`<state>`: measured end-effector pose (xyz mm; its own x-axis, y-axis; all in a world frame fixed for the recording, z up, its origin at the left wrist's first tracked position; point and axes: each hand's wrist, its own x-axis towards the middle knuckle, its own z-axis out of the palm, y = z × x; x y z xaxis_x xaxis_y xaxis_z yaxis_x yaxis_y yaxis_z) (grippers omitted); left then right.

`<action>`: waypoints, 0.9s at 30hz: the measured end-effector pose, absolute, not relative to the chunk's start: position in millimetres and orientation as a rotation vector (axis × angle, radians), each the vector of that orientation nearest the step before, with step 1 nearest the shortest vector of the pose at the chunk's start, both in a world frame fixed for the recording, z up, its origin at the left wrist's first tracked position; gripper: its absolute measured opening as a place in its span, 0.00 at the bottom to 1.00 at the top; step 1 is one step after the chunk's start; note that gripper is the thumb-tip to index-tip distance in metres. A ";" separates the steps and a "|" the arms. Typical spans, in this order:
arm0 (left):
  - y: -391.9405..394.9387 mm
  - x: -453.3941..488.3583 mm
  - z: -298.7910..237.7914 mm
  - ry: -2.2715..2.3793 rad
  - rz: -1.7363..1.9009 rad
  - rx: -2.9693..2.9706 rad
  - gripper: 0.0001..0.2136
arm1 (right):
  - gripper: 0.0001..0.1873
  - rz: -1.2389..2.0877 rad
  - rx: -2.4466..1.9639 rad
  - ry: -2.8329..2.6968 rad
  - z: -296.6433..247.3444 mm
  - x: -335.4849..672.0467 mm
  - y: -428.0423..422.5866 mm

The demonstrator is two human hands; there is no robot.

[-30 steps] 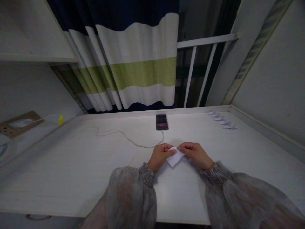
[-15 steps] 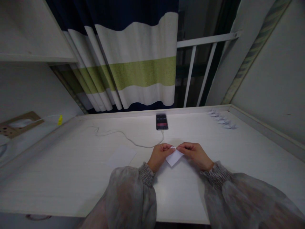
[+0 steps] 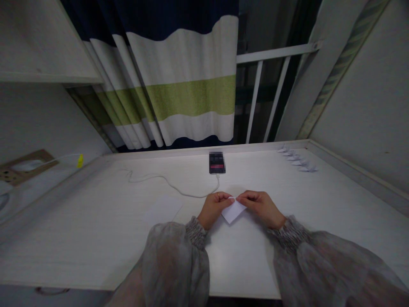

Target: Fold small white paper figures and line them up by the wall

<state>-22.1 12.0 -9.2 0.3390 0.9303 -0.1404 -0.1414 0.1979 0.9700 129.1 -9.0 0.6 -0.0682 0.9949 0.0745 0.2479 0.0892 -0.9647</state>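
Note:
A small folded piece of white paper (image 3: 231, 212) is held between my two hands, one corner pointing down toward me. My left hand (image 3: 213, 208) pinches its upper left edge between thumb and fingers, a ring showing on one finger. From the right, my right hand (image 3: 262, 207) pinches the paper near its top corner, its fingertips close to those of the left. The fingers cover the paper's upper edges, so the folds there are hidden. Flat on the desk, left of my left hand, lies a sheet of white paper (image 3: 163, 209).
Beyond my hands a phone (image 3: 217, 163) lies on the white desk (image 3: 79, 230), a white cable (image 3: 172, 186) running left from it. Several folded paper figures (image 3: 297, 161) stand in a row at the back right. A power strip (image 3: 28, 166) is at the left wall.
Almost nothing differs. Both hands keep their pinch on the folded paper, and the view has shifted very slightly.

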 end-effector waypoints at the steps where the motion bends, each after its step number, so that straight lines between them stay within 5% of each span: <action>1: 12.1 -22.0 -9.0 0.920 0.916 1.100 0.13 | 0.10 1.042 -1.303 -1.484 1.1 129.0 -9.2; 27: 22.9 -29.7 -16.8 0.973 1.012 1.104 0.11 | 0.12 1.067 -1.363 -1.529 1.8 134.3 -6.3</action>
<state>-29.7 22.9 -16.8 0.2504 0.9622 -0.1070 -0.1451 0.1466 0.9785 134.3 -6.3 1.8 -0.0905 0.9953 0.0331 0.3123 0.0599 -0.9481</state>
